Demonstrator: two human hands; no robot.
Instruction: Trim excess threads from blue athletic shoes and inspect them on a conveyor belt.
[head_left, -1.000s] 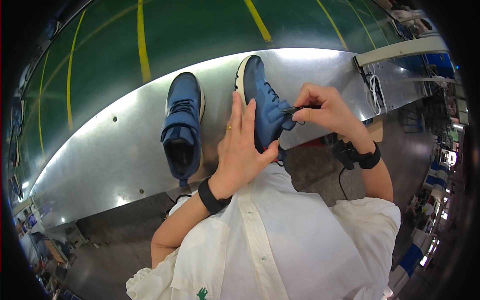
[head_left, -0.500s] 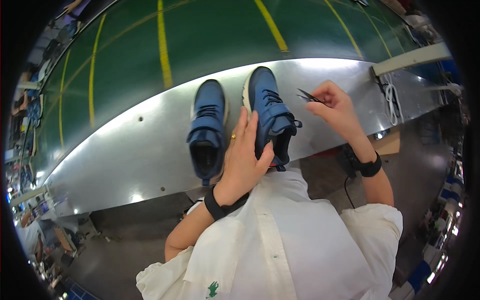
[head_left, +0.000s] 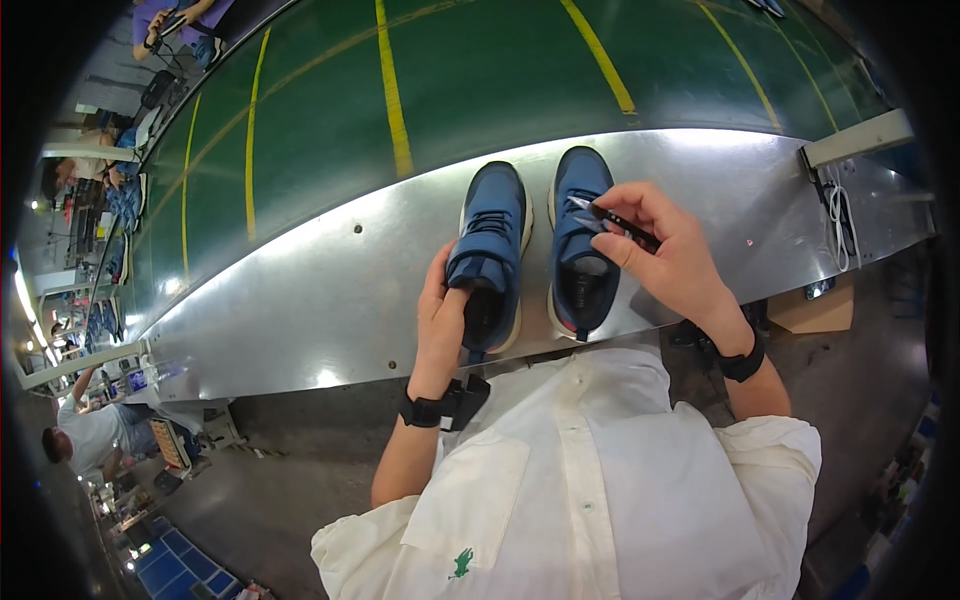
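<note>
Two blue sneakers with pale soles stand side by side on a metal ledge, toes pointing away from me. My left hand (head_left: 438,322) grips the left sneaker (head_left: 494,198) by its left side near the heel, with the thumb at the shoe opening and the fingers along the outside. My right hand (head_left: 672,252) is closed around a pair of small black thread snips (head_left: 632,230). Their pointed tips lie over the laces of the right sneaker (head_left: 582,172); I cannot tell whether they touch it.
Beyond the metal ledge (head_left: 290,300) runs a green conveyor belt (head_left: 320,130) with yellow lines. A white cable (head_left: 838,230) hangs by a post at the right. A cardboard box (head_left: 815,308) stands below the ledge. Other people work at the far left.
My left hand has left the right sneaker and taken hold of the left one. The snips have moved left, over the right sneaker, which now stands straighter. The whole view has shifted.
</note>
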